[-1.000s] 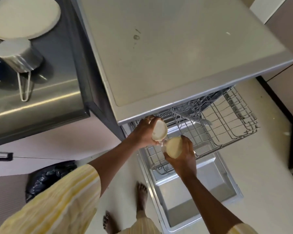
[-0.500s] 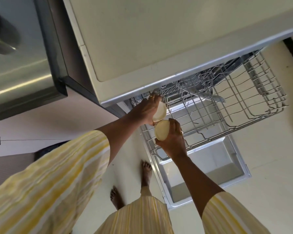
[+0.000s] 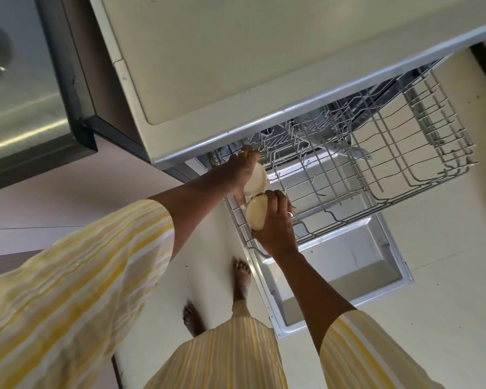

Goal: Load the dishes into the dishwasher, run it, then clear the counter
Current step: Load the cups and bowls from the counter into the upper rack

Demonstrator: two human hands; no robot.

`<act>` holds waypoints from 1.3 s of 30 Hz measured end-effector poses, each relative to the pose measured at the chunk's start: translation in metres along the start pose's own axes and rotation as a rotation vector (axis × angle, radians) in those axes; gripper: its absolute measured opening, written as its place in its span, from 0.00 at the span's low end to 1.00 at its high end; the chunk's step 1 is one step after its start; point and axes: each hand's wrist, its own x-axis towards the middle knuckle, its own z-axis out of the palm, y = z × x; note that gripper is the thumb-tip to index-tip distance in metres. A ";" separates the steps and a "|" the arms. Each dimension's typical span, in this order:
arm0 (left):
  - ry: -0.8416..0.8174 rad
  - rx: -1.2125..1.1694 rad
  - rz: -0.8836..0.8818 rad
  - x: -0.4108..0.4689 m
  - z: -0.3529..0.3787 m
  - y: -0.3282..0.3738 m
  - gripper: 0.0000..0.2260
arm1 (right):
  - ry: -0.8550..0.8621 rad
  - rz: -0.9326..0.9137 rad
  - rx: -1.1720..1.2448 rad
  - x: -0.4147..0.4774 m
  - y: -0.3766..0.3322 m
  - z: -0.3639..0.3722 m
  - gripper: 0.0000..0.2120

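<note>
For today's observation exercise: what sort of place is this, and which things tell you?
Most likely a home kitchen: an open dishwasher with its wire rack pulled out, and a steel counter beside it.

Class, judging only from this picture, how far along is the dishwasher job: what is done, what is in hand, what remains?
Done: the dishwasher door is down and the wire rack pulled out, with no dishes visible in it. In hand: the left hand and right hand each hold a small pale bowl, and, over the rack's near-left corner. Left: seating both, loading any others, running it, clearing the counter.
</note>
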 end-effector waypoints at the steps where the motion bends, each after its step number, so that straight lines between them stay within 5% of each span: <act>1: -0.020 -0.030 0.003 0.000 -0.003 -0.002 0.55 | -0.014 0.014 0.014 0.000 0.000 0.000 0.43; 10: 0.077 -0.155 -0.030 0.005 -0.003 -0.016 0.40 | -0.168 0.060 0.169 0.000 0.007 -0.008 0.44; 16: 0.142 -0.185 -0.087 0.003 -0.008 -0.015 0.28 | 0.052 0.073 0.228 -0.007 0.005 -0.012 0.28; 24: 0.438 -0.357 -0.151 -0.006 -0.011 -0.005 0.11 | 0.214 0.141 0.207 -0.006 0.002 -0.013 0.22; 30: 0.614 -0.455 -0.183 -0.037 -0.021 0.002 0.09 | 0.227 0.129 0.157 -0.006 -0.013 -0.022 0.21; 39: 0.722 -0.679 -0.481 -0.158 -0.007 -0.009 0.06 | 0.145 -0.411 -0.030 -0.020 -0.109 -0.031 0.20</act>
